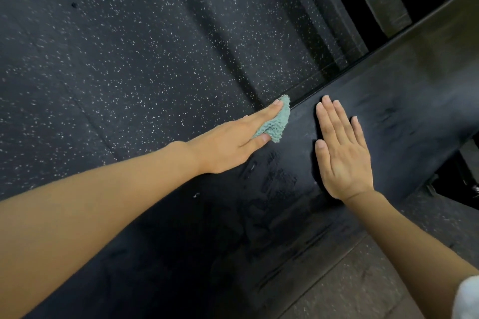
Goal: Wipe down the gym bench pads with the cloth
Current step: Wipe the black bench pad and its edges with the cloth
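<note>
The teal cloth (276, 122) is lying bunched at the far edge of the black bench pad (388, 90), with the left hand (228, 145) pinching it between thumb and flat fingers and pressing down. Streaky smears are showing nearer the person, so that stretch is probably wiped; the upper-right length is likely waiting. The right hand (342, 155) is resting flat and empty near the cloth, blocking that way, and the speckled floor (129, 46) is lying beyond the edge.

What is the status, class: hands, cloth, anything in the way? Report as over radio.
Left hand pinches teal cloth at bench pad's far edge. Right hand flat on pad, holding nothing. Nothing seen blocking the cloth.
</note>
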Tool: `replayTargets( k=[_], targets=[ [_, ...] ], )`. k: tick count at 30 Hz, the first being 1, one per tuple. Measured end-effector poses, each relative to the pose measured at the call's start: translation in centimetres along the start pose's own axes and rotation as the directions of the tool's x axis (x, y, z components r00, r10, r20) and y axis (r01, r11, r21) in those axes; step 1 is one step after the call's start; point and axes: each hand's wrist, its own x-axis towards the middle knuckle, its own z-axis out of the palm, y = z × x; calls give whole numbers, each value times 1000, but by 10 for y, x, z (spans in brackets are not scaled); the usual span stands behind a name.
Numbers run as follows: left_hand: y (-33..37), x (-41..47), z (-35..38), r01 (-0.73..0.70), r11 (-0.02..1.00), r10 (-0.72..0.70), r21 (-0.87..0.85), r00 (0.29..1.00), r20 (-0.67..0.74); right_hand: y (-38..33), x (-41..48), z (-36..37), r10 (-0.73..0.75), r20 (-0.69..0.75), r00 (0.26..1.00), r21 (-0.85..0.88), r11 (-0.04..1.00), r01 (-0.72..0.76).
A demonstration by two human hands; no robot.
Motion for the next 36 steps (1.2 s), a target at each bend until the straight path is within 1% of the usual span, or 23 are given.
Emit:
replayTargets(
  k=[8, 14, 19, 23, 30, 36],
  targets=[
    [-17, -47, 2, 80, 997, -80, 1, 996, 36, 0, -2, 1, 9, -1, 1000, 4, 1000, -9],
    [-9, -44, 4, 119, 991, -120, 56, 993, 18, 0, -3, 0, 12, 2, 1000, 9, 1000, -12],
    [6, -8, 4, 90, 995, -89, 49, 995, -33, -1, -2, -1, 8, -2, 1000, 20, 1000, -8],
    [9, 19, 8, 30, 992, -19, 121, 996, -91, -1, -1, -1, 9, -6, 1000, 30, 999, -9],
    [5, 16, 12, 13, 995, 0, 103, 993, -119, -5, -3, -2, 33, 2, 999, 29, 999, -33],
    [-4, -5, 13, 3, 989, 15, 148, 993, -118, -31, -7, 2, 147, 3, 989, 90, 985, -147]
  ],
)
